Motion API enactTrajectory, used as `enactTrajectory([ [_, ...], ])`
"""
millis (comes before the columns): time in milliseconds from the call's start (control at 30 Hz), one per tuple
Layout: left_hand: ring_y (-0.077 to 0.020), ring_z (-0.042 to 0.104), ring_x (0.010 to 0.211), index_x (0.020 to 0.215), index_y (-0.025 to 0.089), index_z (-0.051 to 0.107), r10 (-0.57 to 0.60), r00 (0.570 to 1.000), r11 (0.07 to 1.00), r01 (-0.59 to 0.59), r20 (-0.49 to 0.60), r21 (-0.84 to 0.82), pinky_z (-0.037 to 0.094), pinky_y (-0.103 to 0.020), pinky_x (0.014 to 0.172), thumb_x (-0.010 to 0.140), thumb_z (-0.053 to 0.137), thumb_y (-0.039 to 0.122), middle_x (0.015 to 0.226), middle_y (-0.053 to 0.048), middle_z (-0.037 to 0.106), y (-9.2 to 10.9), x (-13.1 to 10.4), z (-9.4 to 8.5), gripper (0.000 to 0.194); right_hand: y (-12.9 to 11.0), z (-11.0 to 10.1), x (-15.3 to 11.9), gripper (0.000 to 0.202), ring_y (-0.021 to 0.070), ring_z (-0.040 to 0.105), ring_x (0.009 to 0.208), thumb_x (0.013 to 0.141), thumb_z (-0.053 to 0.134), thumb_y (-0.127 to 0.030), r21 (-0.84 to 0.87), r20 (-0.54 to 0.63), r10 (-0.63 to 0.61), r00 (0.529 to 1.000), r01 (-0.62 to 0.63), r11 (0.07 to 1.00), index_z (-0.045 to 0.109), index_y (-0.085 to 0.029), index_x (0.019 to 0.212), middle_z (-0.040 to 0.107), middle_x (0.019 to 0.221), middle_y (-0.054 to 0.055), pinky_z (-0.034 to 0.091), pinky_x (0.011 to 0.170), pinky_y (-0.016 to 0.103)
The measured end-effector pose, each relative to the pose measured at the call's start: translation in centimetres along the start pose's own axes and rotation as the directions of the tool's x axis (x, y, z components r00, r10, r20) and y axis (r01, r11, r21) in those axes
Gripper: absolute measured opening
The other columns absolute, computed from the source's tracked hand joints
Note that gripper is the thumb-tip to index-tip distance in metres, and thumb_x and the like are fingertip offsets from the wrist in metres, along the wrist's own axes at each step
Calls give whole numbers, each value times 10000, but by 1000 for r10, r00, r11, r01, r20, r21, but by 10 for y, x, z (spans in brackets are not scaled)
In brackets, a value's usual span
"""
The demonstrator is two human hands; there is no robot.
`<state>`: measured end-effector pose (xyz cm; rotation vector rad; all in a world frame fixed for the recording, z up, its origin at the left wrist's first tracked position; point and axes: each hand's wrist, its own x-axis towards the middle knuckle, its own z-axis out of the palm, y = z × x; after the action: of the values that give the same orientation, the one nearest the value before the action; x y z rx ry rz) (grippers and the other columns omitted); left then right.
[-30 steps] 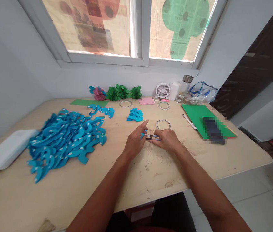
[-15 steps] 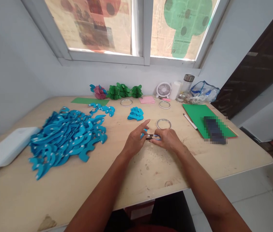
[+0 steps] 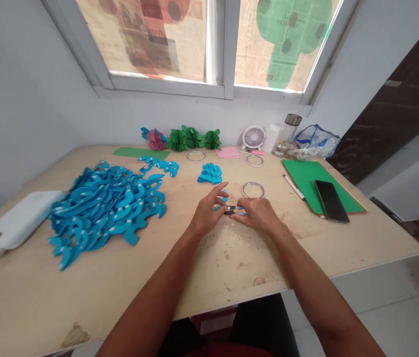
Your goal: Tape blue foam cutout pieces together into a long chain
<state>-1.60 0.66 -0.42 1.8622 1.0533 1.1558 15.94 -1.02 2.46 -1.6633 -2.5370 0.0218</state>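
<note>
My right hand (image 3: 257, 212) is closed around a small plier-like tool (image 3: 239, 208) with blue-grey handles and dark jaws pointing left. My left hand (image 3: 206, 212) pinches a blue paper piece (image 3: 225, 195), mostly hidden by the fingers, with one finger raised. The tool's jaws meet the left fingertips, where a small white patch shows; exactly what they grip cannot be made out. Just beyond the hands lies a metal ring (image 3: 253, 190). A little stack of blue paper pieces (image 3: 210, 173) rests behind my left hand.
At left spreads a heap of blue paper cutouts (image 3: 105, 208) with white squares, beside a white device (image 3: 16, 218). Green paper ornaments (image 3: 193, 137), a fan (image 3: 253, 137) and a glass bottle (image 3: 287, 135) line the wall. A phone (image 3: 331, 201) lies on green sheets (image 3: 302, 173) at right.
The view has shifted slightly. Both hands stay together at nearly the same spot, with the left fingers moving a little around the blue paper piece.
</note>
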Motion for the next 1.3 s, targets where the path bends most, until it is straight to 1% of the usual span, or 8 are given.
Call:
enactTrajectory([
  [167, -82, 587, 686, 1302, 243, 394, -30, 999, 999, 28, -24, -47, 509, -246, 670, 710, 502, 104, 978, -25, 580, -1, 1, 0, 618, -1, 3, 0, 372, 192, 615, 801, 815, 485, -535, -6, -26, -20, 999, 20, 1000, 601, -199, 922, 679, 878, 66, 315, 595, 237],
  [367, -63, 590, 676, 1259, 220, 436, 5, 998, 999, -2, -68, 33, 500, -235, 705, 695, 469, 55, 987, -22, 580, 2, 2, 0, 588, -2, 4, 0, 370, 190, 617, 785, 818, 480, -529, -18, -49, -18, 999, 17, 1000, 593, -191, 919, 680, 878, 66, 309, 585, 239],
  [500, -72, 610, 695, 1236, 220, 460, 18, 996, 999, -14, -91, 45, 502, -226, 694, 717, 482, 77, 999, -25, 593, 3, 2, 1, 539, -1, 3, 0, 366, 175, 612, 781, 822, 481, -521, 2, -55, -18, 998, 18, 1000, 594, -189, 925, 680, 886, 68, 311, 589, 235],
  [667, -95, 627, 723, 1186, 212, 509, -19, 994, 1000, 19, -109, -8, 507, -231, 681, 733, 508, 123, 992, -30, 607, 3, 1, 1, 462, -1, 2, 1, 361, 178, 611, 759, 824, 476, -522, 1, -58, -8, 998, 8, 1000, 593, -188, 899, 682, 865, 62, 297, 573, 237],
  [900, -111, 639, 735, 1176, 201, 521, -70, 993, 990, 57, -99, -130, 522, -245, 673, 726, 515, 144, 1009, -42, 598, 3, 1, 1, 454, -2, 0, 0, 360, 189, 618, 761, 821, 475, -527, -8, -57, -5, 998, 5, 1000, 591, -192, 887, 684, 851, 53, 291, 561, 240],
  [1067, -99, 633, 699, 1165, 198, 526, -85, 990, 988, 70, -111, -137, 522, -247, 668, 720, 502, 120, 1004, -43, 598, 3, 1, 1, 453, -3, 0, 0, 362, 188, 618, 784, 818, 484, -526, -5, -34, -4, 999, 4, 1000, 590, -192, 908, 683, 879, 64, 312, 581, 239],
  [1167, -105, 627, 730, 1167, 197, 521, -56, 988, 993, 41, -146, -109, 519, -247, 676, 731, 496, 120, 1012, -49, 599, 1, 2, 1, 444, -2, 1, 0, 356, 192, 620, 796, 818, 482, -526, -14, -27, 9, 1000, -10, 1000, 594, -197, 899, 685, 885, 61, 318, 584, 239],
  [1300, -93, 595, 744, 1200, 222, 498, 81, 980, 996, -72, -180, 59, 500, -263, 742, 737, 493, 99, 1022, -41, 597, -1, 1, 3, 479, -2, 1, 1, 377, 192, 620, 793, 821, 467, -537, -37, -15, 39, 999, -40, 999, 597, -192, 903, 684, 874, 72, 328, 591, 238],
])
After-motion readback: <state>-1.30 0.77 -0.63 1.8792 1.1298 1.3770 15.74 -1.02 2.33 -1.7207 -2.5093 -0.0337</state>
